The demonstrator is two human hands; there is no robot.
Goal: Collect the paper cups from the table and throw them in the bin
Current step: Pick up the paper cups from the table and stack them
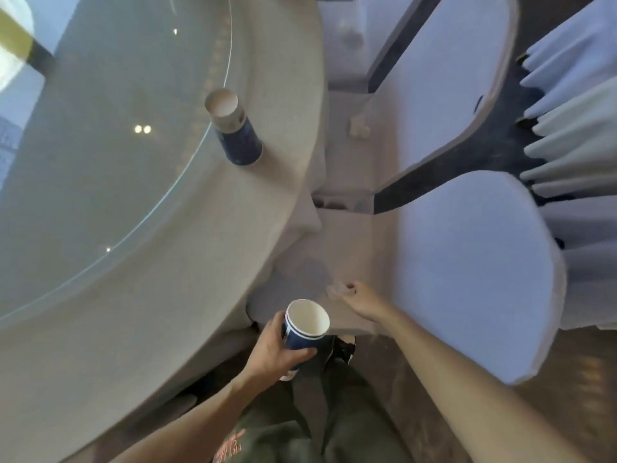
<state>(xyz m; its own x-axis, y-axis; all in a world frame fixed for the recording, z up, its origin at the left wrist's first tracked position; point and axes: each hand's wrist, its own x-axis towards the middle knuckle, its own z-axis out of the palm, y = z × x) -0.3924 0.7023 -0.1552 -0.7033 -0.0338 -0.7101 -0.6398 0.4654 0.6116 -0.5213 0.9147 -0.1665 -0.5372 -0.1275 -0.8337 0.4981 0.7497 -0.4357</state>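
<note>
My left hand [275, 352] grips a stack of blue paper cups [305, 325] with white insides, held off the table's edge in front of my body. At least two rims show in the stack. Another blue paper cup [235, 128] stands upright on the round table [167, 312], near its right edge and beside the glass turntable. My right hand [359, 300] is stretched forward over a chair seat, holding nothing, fingers loosely curled and blurred. No bin is in view.
The table wears a beige cloth, with a glass turntable [100, 145] in its middle. Two white-covered chairs [467, 262] stand close on the right, tucked toward the table. Draped white cloth [581, 145] hangs at the far right. Dark patterned floor shows between them.
</note>
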